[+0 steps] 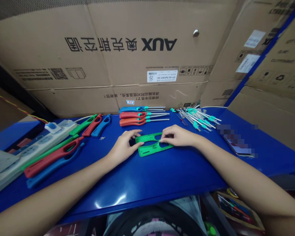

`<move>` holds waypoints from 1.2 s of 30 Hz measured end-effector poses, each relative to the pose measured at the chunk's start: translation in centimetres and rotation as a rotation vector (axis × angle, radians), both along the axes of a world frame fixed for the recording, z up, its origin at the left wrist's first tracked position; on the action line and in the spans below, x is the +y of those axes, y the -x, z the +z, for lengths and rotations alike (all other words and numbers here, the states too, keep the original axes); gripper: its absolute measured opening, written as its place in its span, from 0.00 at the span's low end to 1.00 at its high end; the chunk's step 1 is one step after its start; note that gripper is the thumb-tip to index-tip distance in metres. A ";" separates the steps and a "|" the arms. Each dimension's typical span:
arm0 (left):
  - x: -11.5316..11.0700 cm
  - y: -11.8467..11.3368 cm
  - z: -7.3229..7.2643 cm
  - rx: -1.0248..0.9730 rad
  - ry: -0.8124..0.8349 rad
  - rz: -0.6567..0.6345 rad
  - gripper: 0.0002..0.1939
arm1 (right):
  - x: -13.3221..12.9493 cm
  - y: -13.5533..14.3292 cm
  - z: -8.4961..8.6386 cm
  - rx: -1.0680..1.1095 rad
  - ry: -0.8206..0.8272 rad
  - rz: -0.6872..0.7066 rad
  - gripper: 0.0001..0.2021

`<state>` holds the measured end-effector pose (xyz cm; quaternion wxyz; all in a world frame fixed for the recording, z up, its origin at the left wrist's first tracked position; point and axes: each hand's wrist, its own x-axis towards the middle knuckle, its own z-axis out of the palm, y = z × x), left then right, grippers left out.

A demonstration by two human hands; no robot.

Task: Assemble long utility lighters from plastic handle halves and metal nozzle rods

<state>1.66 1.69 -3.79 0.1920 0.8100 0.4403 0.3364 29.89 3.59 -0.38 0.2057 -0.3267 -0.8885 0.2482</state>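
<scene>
In the head view, two green shells lie side by side on the blue table [162, 178], the far green half [149, 137] just beyond the near green half [149, 150], which serves as landmark. The person's left hand [125, 141] is at its left end, curled about the end of the far shell, thumb and fingertips parted; how firmly it grips cannot be told. The right hand [177, 135] bends over its right end, thumb and forefinger closed in a pinch by the handle hole; whether they hold some small part cannot be seen. Beyond the landmark lie long-nosed lighters [132, 122]; beyond and right of it, a bundle of metal rods [196, 116] with teal fittings; well to its left, more coloured shells [52, 157] beside a power strip [43, 139]. The step in hand seems to be fitting or adjusting something inside the open casing; the next move probably calls for a steady left hand and a careful pinch from the right.
</scene>
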 end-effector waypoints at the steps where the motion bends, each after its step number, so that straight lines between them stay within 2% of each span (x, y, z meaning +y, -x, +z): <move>1: 0.0 0.0 0.0 -0.006 -0.001 0.002 0.23 | 0.0 0.0 -0.1 -0.032 0.018 -0.006 0.14; 5: -0.7 0.0 0.8 0.079 -0.134 -0.001 0.21 | 0.0 0.4 -0.6 -0.064 -0.011 -0.110 0.19; 8: -1.8 -0.4 1.9 0.181 -0.247 -0.039 0.13 | 0.4 0.1 0.0 -0.058 -0.122 -0.229 0.17; 10: -2.6 -0.7 2.4 0.248 -0.265 -0.094 0.13 | 0.8 -0.8 0.8 -0.099 -0.221 -0.409 0.16; 12: -3.2 -1.0 2.6 0.302 -0.254 -0.157 0.15 | 1.4 -2.2 1.7 -0.207 -0.290 -0.676 0.14; 14: -3.5 -1.1 2.7 0.350 -0.238 -0.208 0.19 | 2.0 -4.1 2.4 -0.375 -0.238 -0.933 0.10; 17: -3.4 -1.0 2.6 0.410 -0.250 -0.237 0.18 | 3.0 -7.4 2.9 -0.471 -0.146 -1.080 0.10; 20: -3.1 -0.8 2.5 0.441 -0.276 -0.245 0.14 | 3.9 -10.0 2.6 -0.530 -0.053 -1.142 0.09; 23: -2.9 -0.7 2.5 0.434 -0.271 -0.246 0.13 | 4.6 -11.0 2.0 -0.536 -0.011 -1.126 0.07; 30: -2.7 -0.7 2.6 0.410 -0.233 -0.260 0.14 | 5.2 -11.0 1.2 -0.429 -0.038 -1.112 0.05; 36: -2.1 -0.2 2.6 0.397 -0.208 -0.289 0.14 | 4.9 -10.7 1.6 -0.242 -0.121 -1.115 0.03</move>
